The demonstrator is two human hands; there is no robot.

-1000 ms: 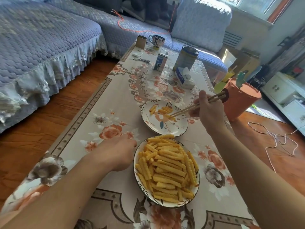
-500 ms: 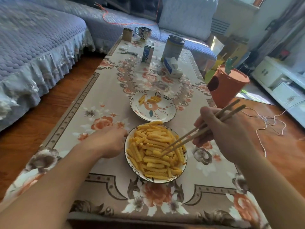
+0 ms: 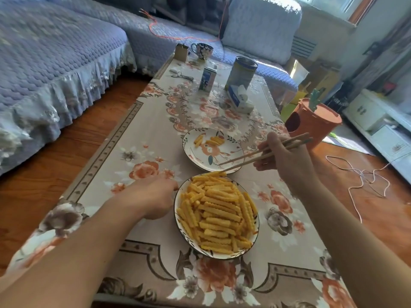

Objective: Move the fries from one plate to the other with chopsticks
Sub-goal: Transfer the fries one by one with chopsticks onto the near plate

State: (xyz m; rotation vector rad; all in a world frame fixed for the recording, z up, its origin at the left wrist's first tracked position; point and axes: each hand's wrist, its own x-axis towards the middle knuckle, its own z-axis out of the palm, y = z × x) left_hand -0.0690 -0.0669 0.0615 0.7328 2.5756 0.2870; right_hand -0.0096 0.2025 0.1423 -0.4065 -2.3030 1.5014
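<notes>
Early stage. Near plate (image 3: 178, 221) is piled with crinkle-cut fries (image 3: 216, 213); far plate (image 3: 232, 141) just beyond it holds only a handful near its far-left side, so nearly the whole pile is left to shift. Right hand (image 3: 287, 162) has its fingers wrapped round the chopsticks (image 3: 264, 153), tips down at a single fry (image 3: 214, 174) on the near plate's far rim; can't tell if it's actually pinched. Left hand (image 3: 153, 196) rests on the worktop (image 3: 142, 138) against the near plate's left edge, fingers curled, looks like it's steadying the plate; a grip on the rim isn't visible.
</notes>
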